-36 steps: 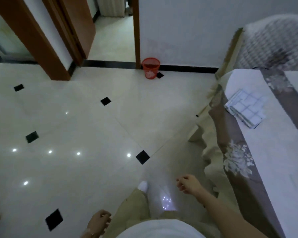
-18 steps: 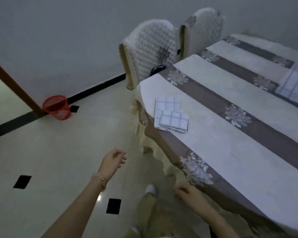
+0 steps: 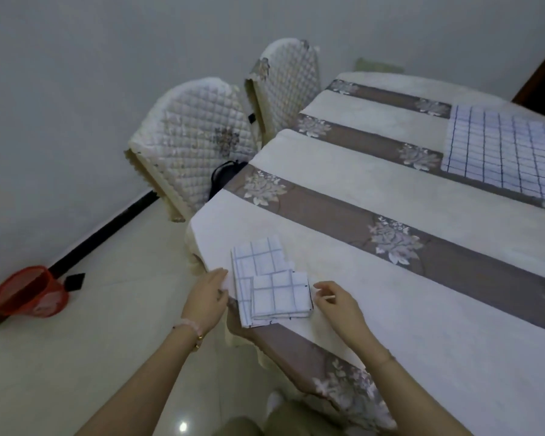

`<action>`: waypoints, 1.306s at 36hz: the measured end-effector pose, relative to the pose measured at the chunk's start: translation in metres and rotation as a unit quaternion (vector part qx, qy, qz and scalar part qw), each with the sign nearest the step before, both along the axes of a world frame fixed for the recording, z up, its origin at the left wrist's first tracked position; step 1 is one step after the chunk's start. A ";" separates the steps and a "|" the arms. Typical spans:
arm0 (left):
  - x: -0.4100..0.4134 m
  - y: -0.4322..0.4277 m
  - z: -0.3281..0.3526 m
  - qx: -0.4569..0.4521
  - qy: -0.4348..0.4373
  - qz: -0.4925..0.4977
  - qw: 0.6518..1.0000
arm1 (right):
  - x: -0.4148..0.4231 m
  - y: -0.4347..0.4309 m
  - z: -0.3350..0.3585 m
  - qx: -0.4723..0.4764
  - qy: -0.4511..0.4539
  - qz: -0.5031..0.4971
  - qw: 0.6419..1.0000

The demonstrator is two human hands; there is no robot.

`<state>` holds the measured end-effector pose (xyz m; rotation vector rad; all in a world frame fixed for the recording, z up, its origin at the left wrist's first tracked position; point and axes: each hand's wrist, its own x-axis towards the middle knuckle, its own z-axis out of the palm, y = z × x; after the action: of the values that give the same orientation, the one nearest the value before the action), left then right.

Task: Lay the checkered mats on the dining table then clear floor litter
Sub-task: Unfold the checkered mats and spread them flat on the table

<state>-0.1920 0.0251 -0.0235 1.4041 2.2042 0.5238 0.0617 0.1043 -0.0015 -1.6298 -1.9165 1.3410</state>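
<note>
A small stack of folded white mats with dark check lines (image 3: pixel 271 283) lies near the corner of the dining table (image 3: pixel 422 309), which wears a cream cloth with brown floral bands. My left hand (image 3: pixel 206 298) is at the stack's left edge, fingers apart, touching or almost touching it. My right hand (image 3: pixel 335 302) hovers just right of the stack, fingers loosely curled, holding nothing. One checkered mat (image 3: pixel 504 155) lies spread flat at the table's far right.
Two chairs with quilted covers (image 3: pixel 195 136) stand at the table's far side against the wall. A red mesh waste bin (image 3: pixel 30 292) sits on the pale tiled floor at the left, by the dark skirting. A dark bag (image 3: pixel 224 176) rests on the nearer chair.
My view has swung from the floor to the table. Both hands have come up from beside my legs to either side of the folded mats.
</note>
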 end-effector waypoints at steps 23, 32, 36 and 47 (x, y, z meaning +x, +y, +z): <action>-0.032 0.017 -0.030 0.005 0.079 -0.109 0.991 | -0.042 0.029 -0.012 0.034 -0.102 -0.028 0.994; -0.041 0.021 -0.018 -0.032 0.198 -0.195 0.960 | -0.039 0.020 -0.007 0.013 -0.041 -0.113 0.993; -0.046 0.025 -0.018 -0.007 0.189 -0.205 0.960 | -0.035 0.018 0.004 -0.034 0.055 -0.178 0.982; -0.048 0.043 -0.009 0.045 0.123 -0.231 0.964 | -0.030 0.000 0.044 -0.098 0.276 -0.298 0.908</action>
<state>-0.2401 0.0679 -0.0329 2.0490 1.9458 0.2950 0.0314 0.1040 0.0430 -1.5139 -0.8861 1.5215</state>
